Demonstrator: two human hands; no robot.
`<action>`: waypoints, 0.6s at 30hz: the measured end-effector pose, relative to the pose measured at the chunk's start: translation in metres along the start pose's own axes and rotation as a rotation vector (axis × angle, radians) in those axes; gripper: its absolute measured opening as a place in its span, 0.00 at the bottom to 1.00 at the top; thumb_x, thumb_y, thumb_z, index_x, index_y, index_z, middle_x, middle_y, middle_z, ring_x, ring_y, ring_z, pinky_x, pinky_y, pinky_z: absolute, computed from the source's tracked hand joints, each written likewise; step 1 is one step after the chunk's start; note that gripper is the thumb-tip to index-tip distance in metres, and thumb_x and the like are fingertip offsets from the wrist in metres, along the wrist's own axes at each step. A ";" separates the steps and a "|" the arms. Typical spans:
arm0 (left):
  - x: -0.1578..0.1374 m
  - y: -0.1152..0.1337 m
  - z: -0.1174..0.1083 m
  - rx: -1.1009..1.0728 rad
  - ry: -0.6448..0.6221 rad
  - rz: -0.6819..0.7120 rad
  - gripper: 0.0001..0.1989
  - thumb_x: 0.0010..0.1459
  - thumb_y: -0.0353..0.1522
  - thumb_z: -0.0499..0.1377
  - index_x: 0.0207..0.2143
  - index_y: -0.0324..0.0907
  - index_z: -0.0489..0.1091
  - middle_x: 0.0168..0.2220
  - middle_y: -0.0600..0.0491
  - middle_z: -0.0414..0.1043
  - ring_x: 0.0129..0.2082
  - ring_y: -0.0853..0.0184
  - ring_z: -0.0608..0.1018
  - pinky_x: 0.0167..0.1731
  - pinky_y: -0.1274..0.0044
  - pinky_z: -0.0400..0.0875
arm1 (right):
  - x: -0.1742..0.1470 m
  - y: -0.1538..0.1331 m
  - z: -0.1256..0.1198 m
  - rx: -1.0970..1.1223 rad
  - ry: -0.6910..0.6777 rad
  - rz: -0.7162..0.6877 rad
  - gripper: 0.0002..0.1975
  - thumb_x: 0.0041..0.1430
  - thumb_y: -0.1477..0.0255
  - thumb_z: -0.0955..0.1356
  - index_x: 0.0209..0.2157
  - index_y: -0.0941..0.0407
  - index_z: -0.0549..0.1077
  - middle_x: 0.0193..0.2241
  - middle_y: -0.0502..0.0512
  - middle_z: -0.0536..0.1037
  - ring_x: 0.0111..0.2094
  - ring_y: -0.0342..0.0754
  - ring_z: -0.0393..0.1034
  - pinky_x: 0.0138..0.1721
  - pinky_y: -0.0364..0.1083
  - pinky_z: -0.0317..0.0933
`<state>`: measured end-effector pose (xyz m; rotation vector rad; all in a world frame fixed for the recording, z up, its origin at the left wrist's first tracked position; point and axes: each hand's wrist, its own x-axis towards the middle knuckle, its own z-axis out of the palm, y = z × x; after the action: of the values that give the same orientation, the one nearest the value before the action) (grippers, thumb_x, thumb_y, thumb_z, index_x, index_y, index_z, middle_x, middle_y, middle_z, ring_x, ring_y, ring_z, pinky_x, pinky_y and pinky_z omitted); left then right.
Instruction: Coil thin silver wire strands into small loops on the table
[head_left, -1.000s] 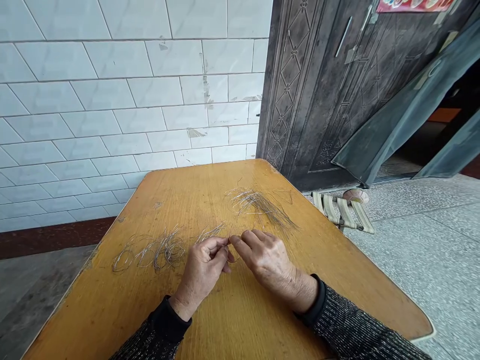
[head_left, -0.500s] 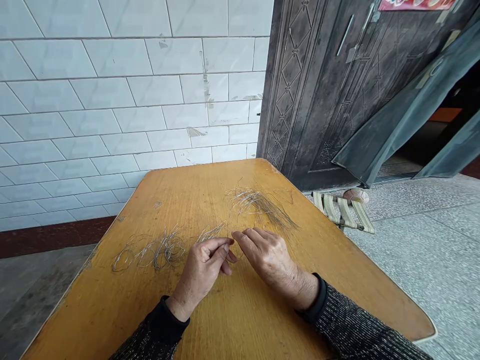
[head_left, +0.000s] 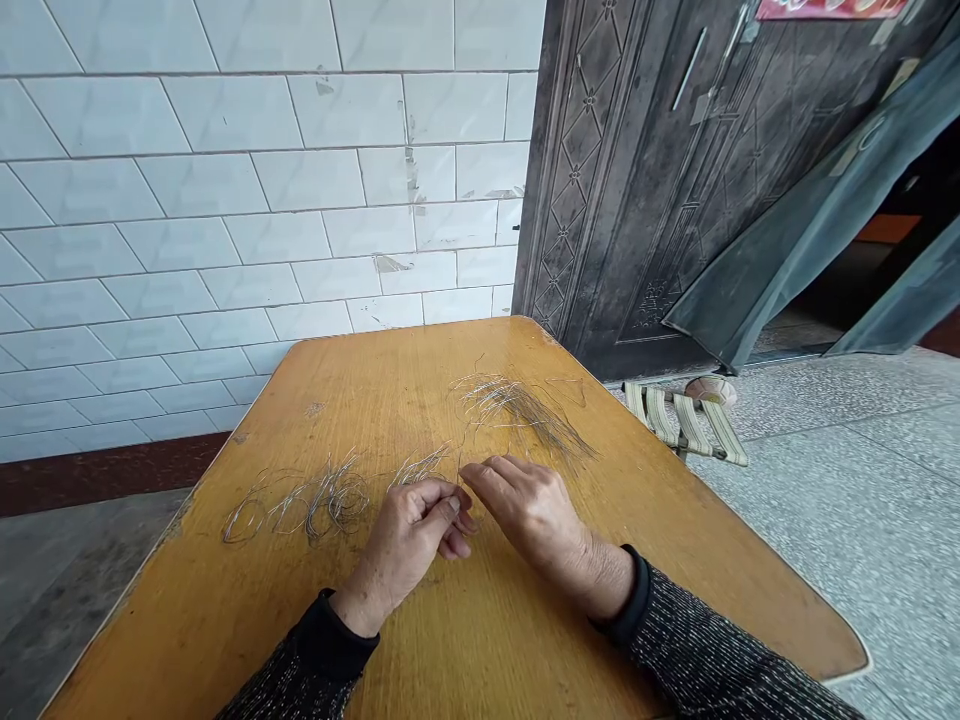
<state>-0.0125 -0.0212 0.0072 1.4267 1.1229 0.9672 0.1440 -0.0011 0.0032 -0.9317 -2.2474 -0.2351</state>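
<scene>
Left hand (head_left: 409,535) lowered slightly at fingertips; thin wire (head_left: 460,461) pinched there, extended just beyond hands; right hand (head_left: 525,508) narrowed alongside, grip unclear.

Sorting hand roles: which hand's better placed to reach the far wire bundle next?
Right, likely: the right hand is just short of the far wire bundle; the left hand is farther off, pinching a thin wire.
</scene>
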 end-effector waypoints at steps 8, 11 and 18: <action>0.001 0.000 0.000 -0.068 0.203 0.010 0.10 0.52 0.35 0.54 0.30 0.37 0.71 0.28 0.49 0.74 0.26 0.67 0.76 0.23 0.78 0.67 | 0.009 0.004 0.003 1.050 -0.071 0.610 0.13 0.53 0.62 0.65 0.33 0.59 0.69 0.21 0.49 0.70 0.18 0.37 0.61 0.19 0.38 0.57; 0.002 -0.001 -0.001 -0.006 0.216 0.051 0.10 0.53 0.35 0.54 0.31 0.37 0.71 0.29 0.48 0.75 0.28 0.66 0.76 0.24 0.77 0.68 | 0.010 0.002 0.002 1.248 -0.145 0.642 0.15 0.48 0.59 0.68 0.29 0.59 0.69 0.22 0.48 0.71 0.18 0.36 0.60 0.19 0.38 0.56; -0.001 0.006 -0.002 -0.036 0.033 -0.041 0.11 0.52 0.36 0.54 0.29 0.38 0.71 0.29 0.48 0.73 0.28 0.67 0.75 0.23 0.79 0.64 | 0.010 0.004 0.006 1.276 -0.097 0.705 0.15 0.50 0.60 0.67 0.25 0.59 0.69 0.15 0.44 0.65 0.14 0.34 0.55 0.16 0.37 0.51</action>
<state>-0.0135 -0.0224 0.0130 1.3584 1.1497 0.9799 0.1382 0.0097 0.0055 -0.8639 -1.4707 1.3879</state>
